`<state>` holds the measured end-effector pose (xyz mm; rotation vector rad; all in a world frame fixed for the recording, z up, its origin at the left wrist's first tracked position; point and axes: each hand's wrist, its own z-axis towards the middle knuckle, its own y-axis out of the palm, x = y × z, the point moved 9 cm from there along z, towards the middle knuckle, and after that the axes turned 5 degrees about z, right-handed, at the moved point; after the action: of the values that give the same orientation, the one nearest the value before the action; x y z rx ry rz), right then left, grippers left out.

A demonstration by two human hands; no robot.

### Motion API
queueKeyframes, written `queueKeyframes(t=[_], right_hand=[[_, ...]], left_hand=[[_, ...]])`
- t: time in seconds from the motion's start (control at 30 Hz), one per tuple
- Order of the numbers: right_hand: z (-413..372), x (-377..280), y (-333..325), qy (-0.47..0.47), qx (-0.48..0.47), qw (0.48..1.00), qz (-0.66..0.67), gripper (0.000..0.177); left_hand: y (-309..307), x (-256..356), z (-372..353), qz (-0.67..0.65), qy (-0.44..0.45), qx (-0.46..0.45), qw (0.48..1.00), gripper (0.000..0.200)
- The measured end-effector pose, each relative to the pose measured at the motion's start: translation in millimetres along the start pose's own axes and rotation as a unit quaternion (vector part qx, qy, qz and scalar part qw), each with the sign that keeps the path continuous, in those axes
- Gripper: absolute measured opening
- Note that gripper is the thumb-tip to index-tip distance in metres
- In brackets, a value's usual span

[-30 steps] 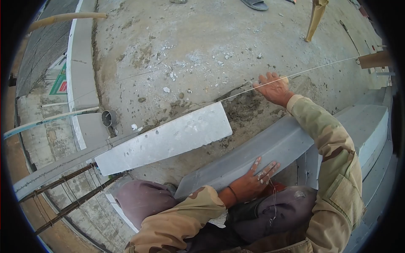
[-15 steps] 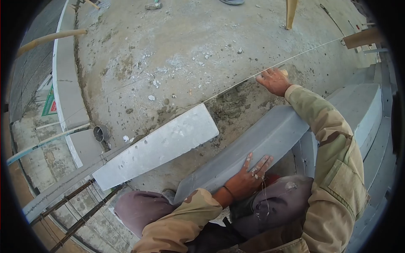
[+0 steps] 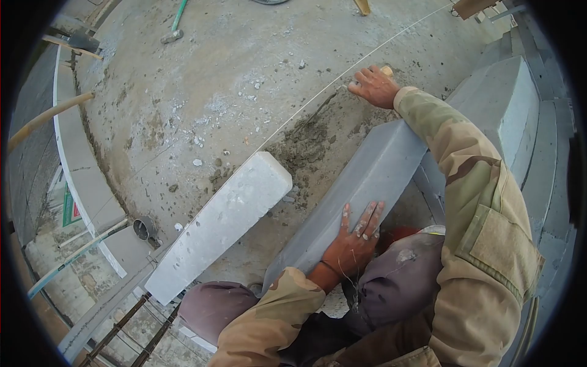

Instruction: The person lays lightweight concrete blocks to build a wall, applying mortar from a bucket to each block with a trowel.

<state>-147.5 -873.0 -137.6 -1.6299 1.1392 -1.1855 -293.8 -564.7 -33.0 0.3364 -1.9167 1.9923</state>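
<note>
My left hand (image 3: pixel 351 252) lies flat with fingers spread on top of a long grey concrete kerb block (image 3: pixel 345 192), which rests slanted in front of my knees. My right hand (image 3: pixel 374 87) is closed around the wooden handle (image 3: pixel 386 71) of a trowel (image 3: pixel 324 109). Its thin blade shows nearly edge-on, pointing down-left over a patch of wet mortar (image 3: pixel 299 144). A taut white string (image 3: pixel 330 84) runs just beyond this hand. Left of the mortar lies a pale concrete block (image 3: pixel 220 223), its far edge along the string line.
More concrete blocks (image 3: pixel 498 107) stand at the right. A green-handled hammer (image 3: pixel 173 35) lies on the concrete floor at the back. At the left are a short pipe end (image 3: pixel 143 228), steel bars (image 3: pixel 116 330) and a curved kerb (image 3: pixel 82 165). White crumbs are scattered over the floor.
The view has turned and shifted. My right hand has come off the string to its near side, and the trowel blade now shows over the mortar. My left hand stays on the grey block.
</note>
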Motion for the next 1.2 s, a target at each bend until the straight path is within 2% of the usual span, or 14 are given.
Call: queueKeyframes(t=[0.1,0.17,0.37,0.47,0.53,0.57,0.63,0.7,0.83,0.87,0.93,0.97,1.07,1.2], right_hand=[[-1,4,-17,0.067,-0.011,0.998,0.001,0.023],[3,-3,-58,0.074,0.051,0.994,-0.056,0.019],[-18,-28,-143,0.269,-0.076,0.95,-0.14,0.011],[-95,-61,-197,0.348,-0.11,0.929,-0.064,0.016],[-152,-94,-245,0.395,-0.035,0.918,0.007,0.014],[-185,-114,-251,0.417,-0.056,0.907,0.006,0.014],[-275,-152,-270,0.516,-0.056,0.849,0.096,0.031],[-362,-212,-288,0.585,-0.07,0.788,0.179,0.044],[-503,-341,-294,0.732,-0.129,0.625,0.237,0.033],[-518,-353,-294,0.739,-0.12,0.622,0.232,0.033],[-543,-382,-274,0.749,-0.224,0.578,0.235,0.026],[-548,-384,-263,0.751,-0.22,0.576,0.235,0.026],[-543,-363,-221,0.678,-0.217,0.684,0.157,0.025],[-545,-327,-161,0.677,-0.174,0.702,0.136,0.024]], left_hand=[[-3,1,0,-0.008,0.001,0.018,1.0,0.028],[0,2,0,-0.014,0.009,0.021,1.0,0.03],[2,8,-2,-0.024,0.042,0.024,0.999,0.038],[3,9,-4,0.006,0.033,-0.007,0.999,0.036],[7,11,-3,0.041,0.037,-0.031,0.998,0.035],[9,13,-4,0.06,0.039,-0.033,0.997,0.035],[10,17,-4,0.096,0.026,-0.09,0.991,0.035],[15,17,-5,0.112,0.02,-0.079,0.99,0.036],[15,21,-6,0.13,0.026,-0.106,0.986,0.04],[20,18,-6,0.111,0.039,-0.063,0.991,0.035],[18,20,-7,0.113,0.046,-0.062,0.991,0.036],[19,21,-7,0.111,0.044,-0.069,0.99,0.037],[19,22,-8,0.115,0.05,-0.07,0.99,0.039],[20,22,-7,0.129,0.051,-0.073,0.988,0.039]])
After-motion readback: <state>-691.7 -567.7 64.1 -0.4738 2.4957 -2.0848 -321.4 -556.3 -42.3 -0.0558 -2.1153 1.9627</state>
